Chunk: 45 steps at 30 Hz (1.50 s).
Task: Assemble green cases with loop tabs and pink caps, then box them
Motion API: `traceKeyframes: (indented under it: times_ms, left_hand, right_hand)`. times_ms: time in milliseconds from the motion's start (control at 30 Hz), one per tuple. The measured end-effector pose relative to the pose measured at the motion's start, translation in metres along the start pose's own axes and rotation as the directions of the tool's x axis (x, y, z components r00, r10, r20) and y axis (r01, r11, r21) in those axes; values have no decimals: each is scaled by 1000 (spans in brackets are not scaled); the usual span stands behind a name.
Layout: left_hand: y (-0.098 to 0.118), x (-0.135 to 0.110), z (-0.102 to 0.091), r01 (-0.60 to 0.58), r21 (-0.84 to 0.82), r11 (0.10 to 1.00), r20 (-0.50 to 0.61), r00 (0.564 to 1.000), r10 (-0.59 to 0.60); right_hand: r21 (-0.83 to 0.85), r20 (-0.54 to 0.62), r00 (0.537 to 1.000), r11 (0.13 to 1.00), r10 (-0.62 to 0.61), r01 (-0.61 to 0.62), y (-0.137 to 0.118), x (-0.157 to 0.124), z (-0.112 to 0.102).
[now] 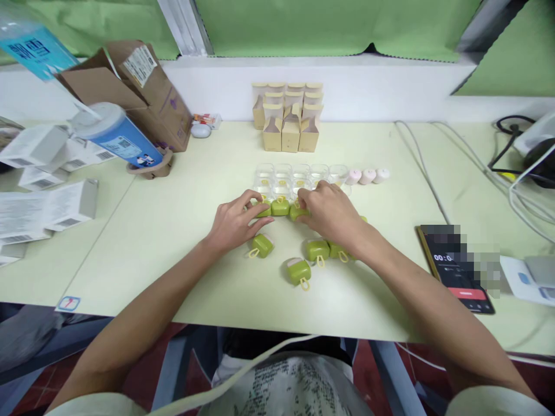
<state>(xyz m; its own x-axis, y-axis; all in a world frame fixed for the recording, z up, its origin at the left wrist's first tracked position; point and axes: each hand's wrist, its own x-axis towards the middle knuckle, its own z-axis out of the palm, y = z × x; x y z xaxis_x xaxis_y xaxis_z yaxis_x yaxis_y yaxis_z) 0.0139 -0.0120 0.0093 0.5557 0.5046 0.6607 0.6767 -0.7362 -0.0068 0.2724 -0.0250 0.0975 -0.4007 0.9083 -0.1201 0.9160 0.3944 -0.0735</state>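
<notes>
Small rounded green cases with pale yellow loops stand in a row in front of me. At the row's left end my left hand has its thumb and fingers round one green case. Next to it sits a middle green case, touched by neither hand. My right hand pinches another green case, partly covered by the fingers. Closer to me lie several loose cases, among them a tilted one and a front one. Clear plastic cups stand in rows just behind the hands.
Open tan boxes stand by the wall. Three pale pink cylinders sit right of the cups. A phone and cables lie at right. At left are a blue canister, a cardboard box and white cartons.
</notes>
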Motion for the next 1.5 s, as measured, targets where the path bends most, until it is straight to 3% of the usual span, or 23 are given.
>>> traceKeyframes:
  times_ms: [367, 533, 667, 767, 967, 1033, 1100, 1167, 1267, 1400, 1500]
  left_hand:
    - [-1, -1, 1, -42, 22, 999, 3, 999, 42]
    - [-1, 0, 1, -29, 50, 998, 14, 1000, 28]
    - [-2, -1, 1, -24, 33, 999, -9, 1000, 24]
    - [-1, -2, 2, -26, 33, 999, -25, 999, 26]
    - [3, 2, -2, -3, 6, 1000, -174, 985, 4]
    - [7, 3, -4, -19, -38, 999, -236, 972, 10]
    - [13, 4, -6, -54, -100, 994, -277, 961, 25]
    - [20, 4, -7, -106, -174, 979, -279, 959, 54]
    - [29, 4, -8, -160, -245, 956, -259, 961, 94]
    - [34, 9, -10, -90, -250, 964, -324, 946, 4]
    - [34, 12, -13, -31, -306, 951, -356, 931, -85]
  right_hand:
    - [-98, 4, 999, 995, -35, 35, 1, 1, 1]
    - [-78, -8, 1000, 997, -4, 3, 9, -5, -13]
    - [-146, 105, 984, 981, 141, -125, 14, -13, -24]
    - [-189, 229, 955, 971, 191, -149, 10, -12, -21]
    - [-147, 258, 947, 976, 193, -159, 10, -14, -18]
    - [-27, 181, 971, 988, 154, -151, 17, -20, -24]
    - [198, -11, 997, 977, 79, -75, 23, -25, -30]
    - [410, -185, 983, 910, 13, 65, 21, -27, -31]
    - [619, -238, 969, 758, -66, 204, 6, -23, -20]
    - [765, -359, 928, 539, -98, 353, -15, -14, 1]
    - [738, -448, 880, 490, -160, 465, -18, -10, 9]
